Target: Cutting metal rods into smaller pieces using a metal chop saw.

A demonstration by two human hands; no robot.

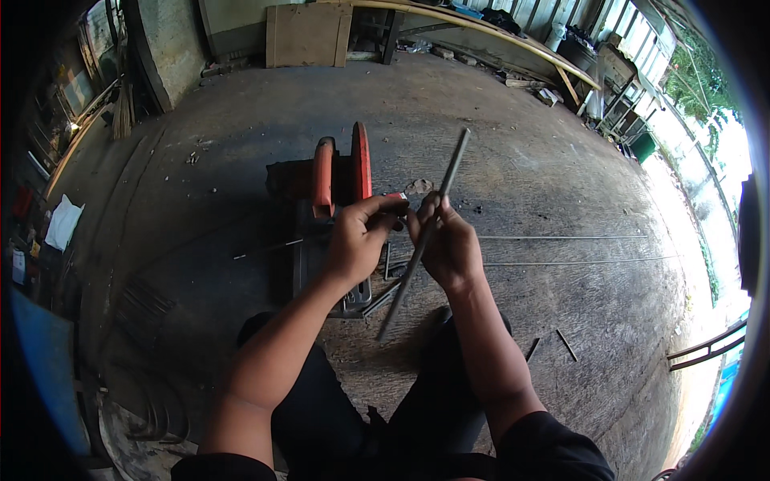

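A straight grey metal rod (455, 164) slants across my right hand (451, 244), whose fingers are closed around it. The rod's upper end points away from me, and its lower end hangs over the floor between my knees. My left hand (357, 240) is closed in a pinch close to the right fingertips. A small red bit (396, 195) shows just above those fingers; what the left hand grips is hidden. Just beyond my left hand stands a cut-off saw with a red handle (322, 178) and a red disc guard (362, 160). Short metal pieces (382, 297) lie beside its base.
Two long thin rods (561, 237) stretch rightward over the rough floor. Short rod offcuts (566, 345) lie near my right knee. A white bag (64, 223) sits at the left, and a brown board (307, 36) leans at the back.
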